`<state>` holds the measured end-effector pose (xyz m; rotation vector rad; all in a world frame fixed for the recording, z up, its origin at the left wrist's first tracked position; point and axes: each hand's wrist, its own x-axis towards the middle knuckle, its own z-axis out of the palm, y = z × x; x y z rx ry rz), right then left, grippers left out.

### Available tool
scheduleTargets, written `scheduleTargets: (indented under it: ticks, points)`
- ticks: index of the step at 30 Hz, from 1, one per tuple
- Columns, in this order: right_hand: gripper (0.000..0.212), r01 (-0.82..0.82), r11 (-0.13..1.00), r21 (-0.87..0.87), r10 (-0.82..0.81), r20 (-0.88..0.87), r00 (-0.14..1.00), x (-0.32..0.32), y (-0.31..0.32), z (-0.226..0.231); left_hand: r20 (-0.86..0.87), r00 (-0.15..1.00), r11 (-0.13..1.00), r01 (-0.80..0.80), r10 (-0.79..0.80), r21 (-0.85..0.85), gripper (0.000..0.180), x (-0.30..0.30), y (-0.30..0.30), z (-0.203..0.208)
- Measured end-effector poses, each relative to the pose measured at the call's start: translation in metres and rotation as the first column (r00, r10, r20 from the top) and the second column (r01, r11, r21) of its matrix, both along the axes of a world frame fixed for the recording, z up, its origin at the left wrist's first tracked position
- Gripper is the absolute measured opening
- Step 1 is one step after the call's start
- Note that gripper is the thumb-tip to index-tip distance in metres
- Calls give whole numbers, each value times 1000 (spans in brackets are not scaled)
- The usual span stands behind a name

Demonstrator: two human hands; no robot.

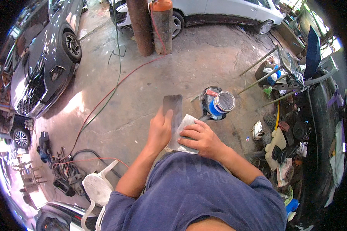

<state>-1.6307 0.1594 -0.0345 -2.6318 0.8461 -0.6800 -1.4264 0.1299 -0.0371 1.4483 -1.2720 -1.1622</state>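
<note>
My left hand (pixel 160 127) is closed on the side of a long, dark grey flat sheet (pixel 175 111), with the thumb lying over its face. In my right hand (pixel 204 138) is a pale grey flat piece (pixel 184 128), its fingers curled over the top. The pale piece lies against the right side of the dark sheet's lower part, and I cannot tell whether the two are joined. Just beyond my right hand, a round metal can (pixel 224 102) and a red-handled tool (pixel 212 92) rest on a dark round stand (pixel 204 106).
A dark car (pixel 46 69) stands at the left and a white car (pixel 219 11) at the back. Near the back are two upright cylinders (pixel 162 34). Hoses (pixel 119 82) cross the floor. A white plastic chair (pixel 98 186) is at lower left; loose parts (pixel 275 148) lie at right.
</note>
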Motion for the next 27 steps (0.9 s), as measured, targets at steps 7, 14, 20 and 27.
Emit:
scheduleTargets:
  ticks: [7, 14, 20, 27]
  points:
    - [41, 2, 993, 121, 2, -29, 1000, -10, 3, -12, -74, 992, 985, -108, 99, -131, 36, 5, -16, 7]
    - [69, -26, 985, 170, -68, 523, 850, -3, 2, 34, -675, 686, 958, -129, 272, 255, 35, -4, 2, -24]
    - [68, -28, 977, 213, -84, 496, 864, 1, 14, 3, -753, 487, 897, -239, 442, 372, 31, -27, 33, -21]
    - [72, 100, 949, 300, -126, 70, 990, -41, 0, -44, -765, 437, 881, -218, 473, 420, 31, -20, 44, -7]
